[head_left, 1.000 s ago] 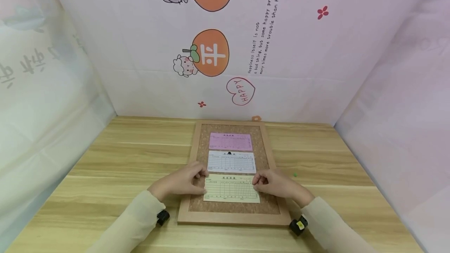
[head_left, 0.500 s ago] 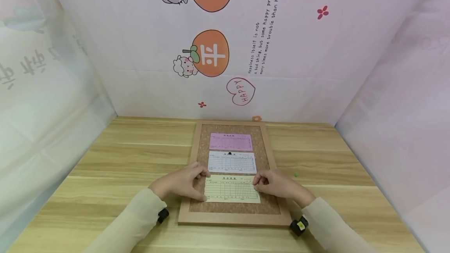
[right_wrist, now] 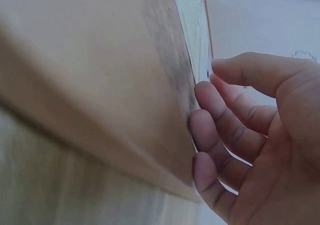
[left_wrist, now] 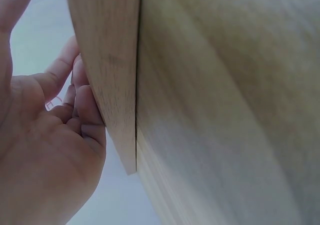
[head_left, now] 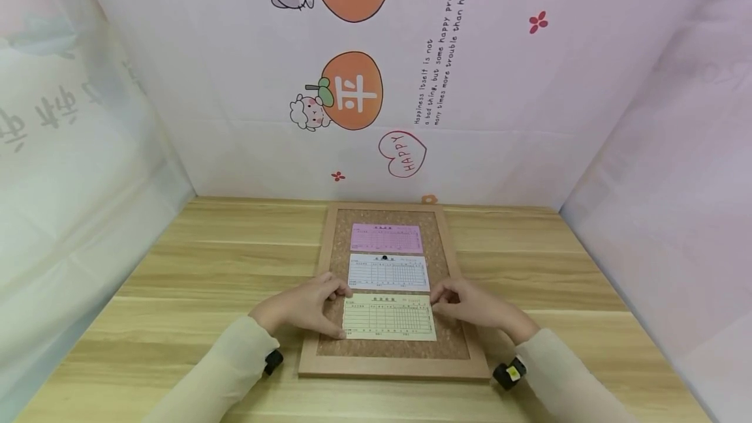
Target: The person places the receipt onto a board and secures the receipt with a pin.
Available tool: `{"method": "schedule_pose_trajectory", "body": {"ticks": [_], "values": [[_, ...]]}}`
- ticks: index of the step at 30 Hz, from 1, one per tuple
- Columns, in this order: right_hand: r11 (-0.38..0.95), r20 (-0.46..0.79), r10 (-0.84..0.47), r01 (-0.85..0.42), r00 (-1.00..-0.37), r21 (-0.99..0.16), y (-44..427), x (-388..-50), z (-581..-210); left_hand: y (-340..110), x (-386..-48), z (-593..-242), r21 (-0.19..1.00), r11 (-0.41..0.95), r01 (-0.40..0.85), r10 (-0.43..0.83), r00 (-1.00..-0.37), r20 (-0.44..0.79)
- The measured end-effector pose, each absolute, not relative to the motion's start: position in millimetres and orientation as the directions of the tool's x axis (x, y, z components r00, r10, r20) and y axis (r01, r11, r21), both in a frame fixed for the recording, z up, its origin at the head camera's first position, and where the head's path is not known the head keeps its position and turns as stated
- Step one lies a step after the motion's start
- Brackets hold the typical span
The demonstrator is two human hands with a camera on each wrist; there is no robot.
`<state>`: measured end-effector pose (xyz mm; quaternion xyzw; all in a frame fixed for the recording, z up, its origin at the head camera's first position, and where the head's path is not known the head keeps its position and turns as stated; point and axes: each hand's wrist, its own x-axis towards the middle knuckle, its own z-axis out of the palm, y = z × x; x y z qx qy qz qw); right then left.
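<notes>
A yellow printed form slip (head_left: pixel 388 318) lies on the lower part of a wood-framed cork board (head_left: pixel 393 366). At its left edge is my left hand (head_left: pixel 299 305), the thumb at the lower corner and the other fingertips by the upper corner. My right hand (head_left: pixel 476 309) is at the slip's right edge, fingers loosely bent; in the right wrist view its fingertips (right_wrist: pixel 204 125) rest along the board beside the slip, the thumb apart from them. Above lie a white slip (head_left: pixel 388 275), with a black pushpin (head_left: pixel 384 258) at its top edge, and a pink slip (head_left: pixel 386 238).
The board lies flat on a wood-grain table (head_left: pixel 235 240), its far end near a printed cloth backdrop (head_left: pixel 482 162). Cloth also hangs along both sides. In the left wrist view the board's frame (left_wrist: pixel 107 60) stands beside the hand.
My right hand has shifted right, from over the yellow slip to its right edge, and now covers the small green thing seen earlier on the table. The left thumb has slid slightly down the slip's edge.
</notes>
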<state>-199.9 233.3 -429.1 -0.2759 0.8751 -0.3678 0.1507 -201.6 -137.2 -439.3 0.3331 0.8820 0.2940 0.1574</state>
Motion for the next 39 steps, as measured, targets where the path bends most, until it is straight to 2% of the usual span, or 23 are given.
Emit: {"method": "schedule_pose_trajectory", "body": {"ticks": [10, 18, 39], "values": [[0.606, 0.007, -0.543, -0.397, -0.840, -0.689, 260.5, -211.1, -424.1, -137.2, -203.7, -442.3, 0.639, 0.607, 0.473, 0.673, -0.733, -0.096], [0.663, 0.030, -0.466, -0.371, -0.884, -0.650, 279.9, -218.5, -416.3, -136.5, -203.6, -441.1, 0.647, 0.607, 0.461, 0.671, -0.733, -0.107], [0.769, -0.101, -0.385, -0.259, -0.917, -0.584, 328.9, -224.7, -418.9, -137.3, -203.8, -442.3, 0.653, 0.603, 0.459, 0.669, -0.737, -0.099]]}}
